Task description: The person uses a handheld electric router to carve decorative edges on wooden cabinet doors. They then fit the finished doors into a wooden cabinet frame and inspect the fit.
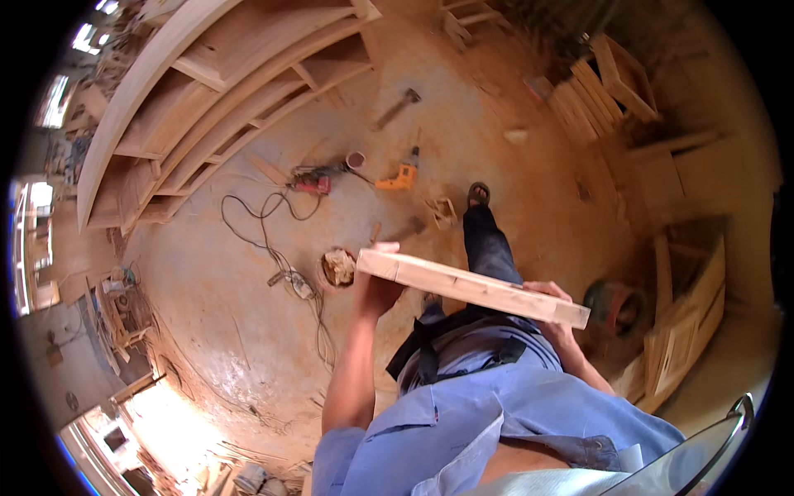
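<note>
A pale wooden piece (463, 281), seen along its edge, is held in front of my body. It runs across from left to right, its right end a little nearer to me. My left hand (377, 291) grips its left end, with fingertips showing above the top edge. Near the right end, my right hand (552, 291) has its fingers bent over the far side. The wood hides part of both hands. Beyond my left hand, on the floor, stands a round container (337, 269) with pale material inside.
An orange drill (401, 175), a red power tool (311, 181), a hammer (400, 107) and a power strip (298, 284) with dark cables lie on the dusty floor. A large wooden cabinet frame (198, 70) fills the far left. Stacked wooden panels (585, 95) and frames (678, 351) line the right.
</note>
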`<state>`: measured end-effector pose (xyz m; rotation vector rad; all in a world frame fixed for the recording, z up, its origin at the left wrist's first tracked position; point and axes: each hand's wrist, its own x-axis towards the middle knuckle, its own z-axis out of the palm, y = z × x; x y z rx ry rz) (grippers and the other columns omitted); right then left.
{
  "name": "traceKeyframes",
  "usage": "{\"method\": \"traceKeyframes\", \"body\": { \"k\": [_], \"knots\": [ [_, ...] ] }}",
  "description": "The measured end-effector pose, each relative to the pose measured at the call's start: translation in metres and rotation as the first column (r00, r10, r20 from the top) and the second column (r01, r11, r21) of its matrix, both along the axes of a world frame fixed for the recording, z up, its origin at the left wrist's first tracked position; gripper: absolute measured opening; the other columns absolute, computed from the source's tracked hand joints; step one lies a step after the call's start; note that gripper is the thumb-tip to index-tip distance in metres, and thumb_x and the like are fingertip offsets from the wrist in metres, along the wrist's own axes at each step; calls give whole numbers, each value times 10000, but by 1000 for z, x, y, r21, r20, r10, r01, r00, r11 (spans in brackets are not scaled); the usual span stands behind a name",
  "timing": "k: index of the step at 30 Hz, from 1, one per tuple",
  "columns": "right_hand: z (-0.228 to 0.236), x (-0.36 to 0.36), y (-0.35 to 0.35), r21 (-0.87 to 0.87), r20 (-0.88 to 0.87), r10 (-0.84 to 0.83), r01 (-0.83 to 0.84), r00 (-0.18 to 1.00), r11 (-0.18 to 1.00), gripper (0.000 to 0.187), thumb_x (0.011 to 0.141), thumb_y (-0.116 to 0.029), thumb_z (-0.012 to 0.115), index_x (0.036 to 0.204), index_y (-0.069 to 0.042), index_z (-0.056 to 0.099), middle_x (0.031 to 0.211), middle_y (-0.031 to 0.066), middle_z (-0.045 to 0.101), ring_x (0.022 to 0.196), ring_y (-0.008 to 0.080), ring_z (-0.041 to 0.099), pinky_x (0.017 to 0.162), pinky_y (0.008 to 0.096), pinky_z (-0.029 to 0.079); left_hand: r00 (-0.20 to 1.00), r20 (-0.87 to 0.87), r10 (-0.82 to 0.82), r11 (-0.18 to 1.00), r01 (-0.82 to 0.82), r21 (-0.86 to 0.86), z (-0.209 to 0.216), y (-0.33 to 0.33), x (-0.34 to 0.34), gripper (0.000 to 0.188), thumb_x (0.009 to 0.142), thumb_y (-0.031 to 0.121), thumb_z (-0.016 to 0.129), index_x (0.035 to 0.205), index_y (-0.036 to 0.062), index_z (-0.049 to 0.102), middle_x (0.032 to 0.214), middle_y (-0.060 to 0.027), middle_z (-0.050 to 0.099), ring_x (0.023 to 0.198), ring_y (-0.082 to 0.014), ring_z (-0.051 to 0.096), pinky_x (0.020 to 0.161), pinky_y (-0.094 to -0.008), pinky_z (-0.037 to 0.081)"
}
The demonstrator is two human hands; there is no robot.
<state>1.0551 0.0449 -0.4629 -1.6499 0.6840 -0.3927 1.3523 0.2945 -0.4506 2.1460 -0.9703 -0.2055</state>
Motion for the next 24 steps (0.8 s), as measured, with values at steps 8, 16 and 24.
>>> {"method": "traceKeyframes", "body": {
  "k": [8,16,24],
  "knots": [
    [18,144,-148,125,-44,274,-266,961,956,333,753,-141,808,1043,-4,719,1023,113,744,950,165,690,870,312,538,926,-162,342,939,-343,24,4,-59,28,374,860,148,740,1192,28,617,1139,-141,668,1125,-277,634,980,-387,492],
    [56,317,-259,-43,210,447,-449,870,893,351,767,-182,793,1046,6,692,995,107,715,980,169,662,907,316,506,858,71,509,859,-501,-107,37,-152,136,441,858,120,734,1255,6,582,1062,-163,703,1047,-294,690,921,-370,532],
    [74,568,-267,-303,104,636,-584,765,753,344,812,-239,782,1045,1,704,971,97,734,908,143,676,808,297,537,664,59,745,652,-706,-276,42,-140,327,449,805,108,787,1209,-11,630,1107,-172,708,1064,-267,684,929,-362,534]
  ]
}}
